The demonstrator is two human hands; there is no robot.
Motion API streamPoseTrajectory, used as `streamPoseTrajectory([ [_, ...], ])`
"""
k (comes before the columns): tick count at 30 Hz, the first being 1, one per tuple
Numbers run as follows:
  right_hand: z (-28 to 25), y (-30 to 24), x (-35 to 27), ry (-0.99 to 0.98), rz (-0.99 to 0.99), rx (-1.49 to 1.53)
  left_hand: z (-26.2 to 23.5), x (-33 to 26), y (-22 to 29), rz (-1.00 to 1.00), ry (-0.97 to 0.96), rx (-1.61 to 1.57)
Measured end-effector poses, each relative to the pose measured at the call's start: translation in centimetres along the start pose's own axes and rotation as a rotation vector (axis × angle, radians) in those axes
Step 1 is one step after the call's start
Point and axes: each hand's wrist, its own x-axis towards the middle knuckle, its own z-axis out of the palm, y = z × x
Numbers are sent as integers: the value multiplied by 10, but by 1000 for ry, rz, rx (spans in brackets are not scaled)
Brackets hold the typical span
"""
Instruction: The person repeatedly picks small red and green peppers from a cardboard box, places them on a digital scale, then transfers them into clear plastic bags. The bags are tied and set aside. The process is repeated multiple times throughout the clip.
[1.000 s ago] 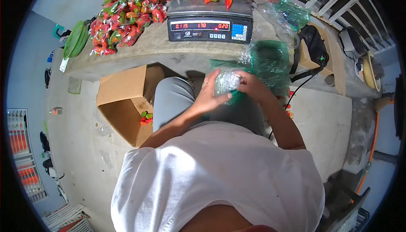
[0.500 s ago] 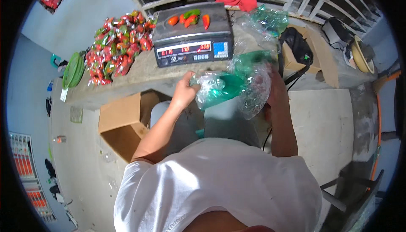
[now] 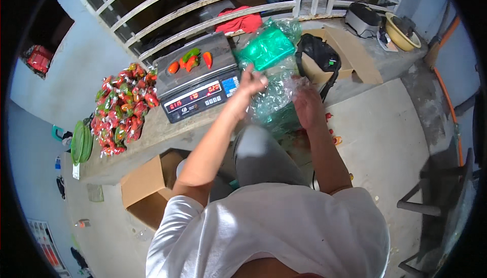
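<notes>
My left hand (image 3: 247, 89) is just right of the scale, its thumb and forefinger apart, with no hold on anything visible. My right hand (image 3: 308, 106) is closed on the edge of a crinkled clear plastic bag (image 3: 274, 94), which hangs between the hands above my knee. A shiny green plastic bundle (image 3: 269, 47) lies beyond it on the ledge, among more clear film. Several red, orange and green peppers (image 3: 192, 61) rest on the platform of a dark digital scale (image 3: 197, 99) with lit red digits. My right fingertips are partly hidden by the film.
A heap of bagged peppers (image 3: 124, 106) sits left of the scale, beside green baskets (image 3: 81, 142). An open cardboard box (image 3: 362, 65) with a black bag (image 3: 319, 55) stands right. Another box (image 3: 144, 184) is on the floor at left. Loose peppers (image 3: 336, 139) lie right of my leg.
The view has swung, tilting the ledge. My left hand has let go of the plastic and moved up beside the scale. The green bundle now shows on the ledge; the right hand keeps the clear bag.
</notes>
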Motion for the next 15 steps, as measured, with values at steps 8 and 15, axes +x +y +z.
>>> streamPoseTrajectory([
  [8,12,53,5,-45,63,159,-67,-102,-18,-174,117,-56],
  [15,59,86,5,-89,576,-184,-116,-151,-4,-21,433,-4],
])
